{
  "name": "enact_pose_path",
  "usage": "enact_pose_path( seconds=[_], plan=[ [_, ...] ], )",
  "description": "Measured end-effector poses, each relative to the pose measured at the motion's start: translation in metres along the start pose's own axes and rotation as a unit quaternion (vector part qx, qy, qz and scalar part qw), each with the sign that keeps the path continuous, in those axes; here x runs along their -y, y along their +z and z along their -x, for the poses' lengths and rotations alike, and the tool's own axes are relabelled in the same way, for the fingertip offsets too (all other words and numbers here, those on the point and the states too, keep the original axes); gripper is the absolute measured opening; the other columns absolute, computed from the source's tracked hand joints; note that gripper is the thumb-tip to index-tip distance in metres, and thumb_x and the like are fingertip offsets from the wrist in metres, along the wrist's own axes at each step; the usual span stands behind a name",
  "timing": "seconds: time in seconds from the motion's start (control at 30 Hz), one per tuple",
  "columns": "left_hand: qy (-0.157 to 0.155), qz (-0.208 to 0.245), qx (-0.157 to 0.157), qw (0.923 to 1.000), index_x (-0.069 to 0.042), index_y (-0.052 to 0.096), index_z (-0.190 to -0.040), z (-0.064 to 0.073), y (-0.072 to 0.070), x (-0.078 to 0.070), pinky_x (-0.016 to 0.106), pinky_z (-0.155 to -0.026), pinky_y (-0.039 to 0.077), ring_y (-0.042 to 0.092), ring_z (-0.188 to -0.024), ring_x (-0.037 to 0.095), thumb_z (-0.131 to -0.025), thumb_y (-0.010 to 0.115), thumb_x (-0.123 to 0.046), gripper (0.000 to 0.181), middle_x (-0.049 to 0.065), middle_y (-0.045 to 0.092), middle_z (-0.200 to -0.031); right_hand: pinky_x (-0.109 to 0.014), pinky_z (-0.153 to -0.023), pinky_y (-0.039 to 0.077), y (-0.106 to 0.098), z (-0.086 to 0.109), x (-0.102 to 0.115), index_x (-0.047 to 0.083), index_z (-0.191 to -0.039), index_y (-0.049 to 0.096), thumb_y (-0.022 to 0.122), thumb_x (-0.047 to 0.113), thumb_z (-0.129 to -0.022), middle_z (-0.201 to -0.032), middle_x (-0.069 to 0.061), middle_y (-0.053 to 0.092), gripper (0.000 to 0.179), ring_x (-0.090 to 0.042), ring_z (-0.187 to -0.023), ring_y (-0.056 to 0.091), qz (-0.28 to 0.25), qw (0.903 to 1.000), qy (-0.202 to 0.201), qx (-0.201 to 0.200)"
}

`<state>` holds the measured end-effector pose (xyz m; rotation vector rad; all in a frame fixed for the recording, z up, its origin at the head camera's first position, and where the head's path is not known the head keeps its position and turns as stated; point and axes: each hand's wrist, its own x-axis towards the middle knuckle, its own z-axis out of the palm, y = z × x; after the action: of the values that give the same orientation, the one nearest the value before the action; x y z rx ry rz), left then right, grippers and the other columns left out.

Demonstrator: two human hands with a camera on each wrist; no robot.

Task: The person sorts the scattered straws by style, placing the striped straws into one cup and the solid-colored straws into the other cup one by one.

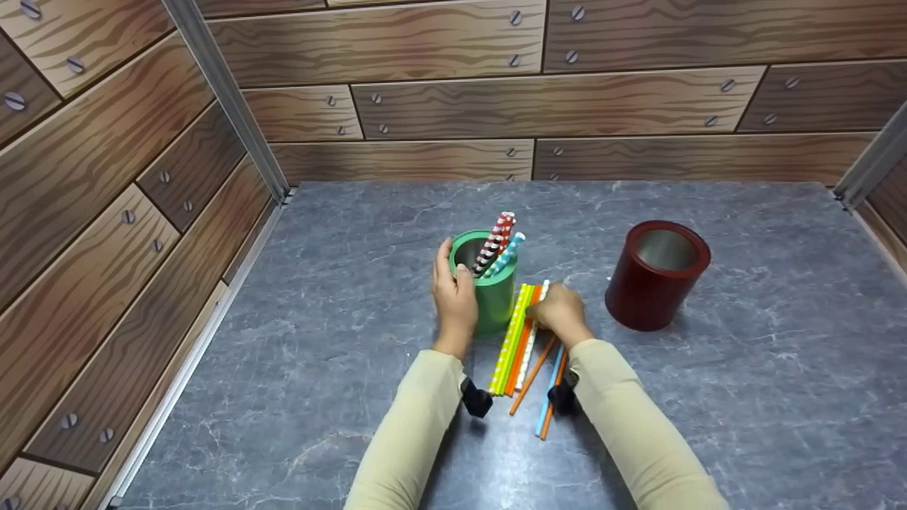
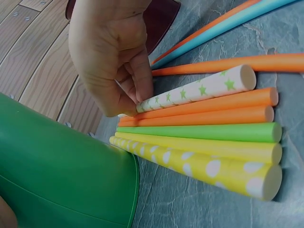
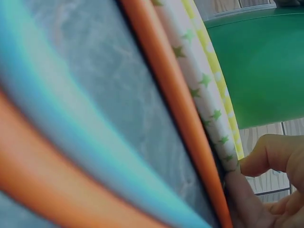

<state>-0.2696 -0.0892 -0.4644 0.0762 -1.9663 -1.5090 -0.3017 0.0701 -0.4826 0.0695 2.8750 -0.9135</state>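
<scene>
My left hand grips a green can round its left side, thumb near the rim. Several striped and dotted paper straws stand leaning inside it. In the left wrist view, my right hand pinches the far end of a white straw with green stars. That straw lies in a row beside orange straws, a green straw, a yellow straw and a yellow straw with white dots. The right wrist view shows finger and thumb at the starred straw's end.
A dark red can stands apart on the right. Nearer me, a loose orange straw and a blue straw with another orange one lie under my right wrist. Wood-patterned walls border the grey marbled table.
</scene>
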Motion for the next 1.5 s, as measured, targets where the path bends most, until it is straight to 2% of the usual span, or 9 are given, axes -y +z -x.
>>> enact_pose_path(
  seconds=[0.23,0.4,0.57,0.7,0.77,0.93,1.13,1.33,1.5],
  plan=[
    [-0.004,0.007,0.005,1.0,-0.004,0.04,-0.137,0.001,0.0,0.0,0.042,-0.105,0.032,0.039,-0.128,0.025,-0.09,0.037,-0.012,0.048,0.014,0.045,-0.138,-0.042,-0.081,0.048,0.0,-0.002,0.005,-0.013,-0.107,0.052,0.067,0.021,-0.067,-0.1,-0.03,0.061,0.055,-0.039,-0.09,0.059,0.014,0.9995,0.023,0.015],
    [0.003,0.011,0.0,0.9999,-0.002,0.041,-0.136,0.0,0.0,0.0,0.041,-0.105,0.032,0.04,-0.128,0.026,-0.089,0.038,-0.011,0.047,0.015,0.046,-0.136,-0.043,-0.082,0.048,-0.001,-0.002,0.007,-0.015,-0.111,0.048,0.067,0.021,-0.067,-0.103,-0.031,0.06,0.06,-0.04,-0.092,0.059,0.017,0.9994,0.02,0.021],
    [0.006,0.007,-0.005,0.9999,-0.003,0.042,-0.135,0.0,0.0,0.001,0.042,-0.104,0.033,0.042,-0.127,0.026,-0.089,0.038,-0.011,0.047,0.015,0.047,-0.135,-0.034,-0.068,0.051,-0.004,-0.002,0.005,-0.01,-0.1,0.055,0.067,0.019,-0.068,-0.089,-0.022,0.064,0.045,-0.028,-0.068,0.062,-0.024,0.999,0.029,0.023],
    [0.007,0.005,-0.004,1.0,-0.004,0.042,-0.136,0.0,0.0,0.001,0.043,-0.104,0.032,0.041,-0.127,0.027,-0.089,0.039,-0.01,0.047,0.015,0.046,-0.136,-0.026,-0.054,0.05,-0.007,-0.003,0.001,0.0,-0.08,0.058,0.065,0.012,-0.07,-0.071,-0.009,0.058,0.017,-0.014,-0.048,0.056,-0.114,0.9909,0.058,0.041],
    [0.008,0.004,-0.004,1.0,-0.004,0.042,-0.136,0.0,0.0,0.001,0.043,-0.104,0.032,0.041,-0.127,0.027,-0.089,0.039,-0.01,0.047,0.014,0.046,-0.136,-0.024,-0.051,0.05,-0.008,-0.004,-0.001,0.004,-0.073,0.054,0.063,0.008,-0.071,-0.065,-0.004,0.052,0.01,-0.011,-0.046,0.052,-0.172,0.9804,0.079,0.055],
    [0.008,0.004,-0.002,1.0,-0.004,0.042,-0.136,0.0,-0.001,0.001,0.043,-0.104,0.032,0.041,-0.127,0.026,-0.089,0.038,-0.012,0.047,0.015,0.047,-0.136,-0.024,-0.05,0.049,-0.009,-0.006,-0.004,0.006,-0.071,0.043,0.054,-0.001,-0.076,-0.054,0.002,0.045,0.014,-0.01,-0.047,0.049,-0.308,0.9397,0.116,0.093],
    [0.008,0.003,0.001,1.0,-0.004,0.041,-0.136,0.0,-0.001,0.0,0.042,-0.105,0.032,0.04,-0.128,0.026,-0.089,0.038,-0.011,0.048,0.015,0.046,-0.137,-0.024,-0.05,0.045,-0.012,-0.004,-0.009,0.008,-0.08,0.026,0.047,-0.005,-0.075,-0.059,0.001,0.038,0.025,-0.009,-0.05,0.041,-0.378,0.9119,0.112,0.114],
    [0.0,0.002,0.015,0.9999,-0.005,0.039,-0.138,0.001,-0.002,-0.001,0.042,-0.105,0.032,0.039,-0.129,0.025,-0.09,0.036,-0.011,0.048,0.013,0.043,-0.139,-0.02,-0.049,0.047,-0.01,-0.004,-0.016,0.004,-0.097,0.028,0.047,-0.006,-0.073,-0.071,-0.002,0.042,0.032,-0.008,-0.052,0.045,-0.44,0.8846,0.105,0.114],
    [0.001,0.005,0.009,0.9999,-0.005,0.04,-0.137,0.001,-0.001,-0.001,0.042,-0.105,0.032,0.039,-0.129,0.025,-0.09,0.037,-0.012,0.048,0.013,0.044,-0.139,-0.02,-0.051,0.049,-0.008,-0.004,-0.021,-0.002,-0.112,0.03,0.046,-0.005,-0.074,-0.08,-0.005,0.045,0.041,-0.009,-0.055,0.049,-0.484,0.8638,0.091,0.106]
  ],
)
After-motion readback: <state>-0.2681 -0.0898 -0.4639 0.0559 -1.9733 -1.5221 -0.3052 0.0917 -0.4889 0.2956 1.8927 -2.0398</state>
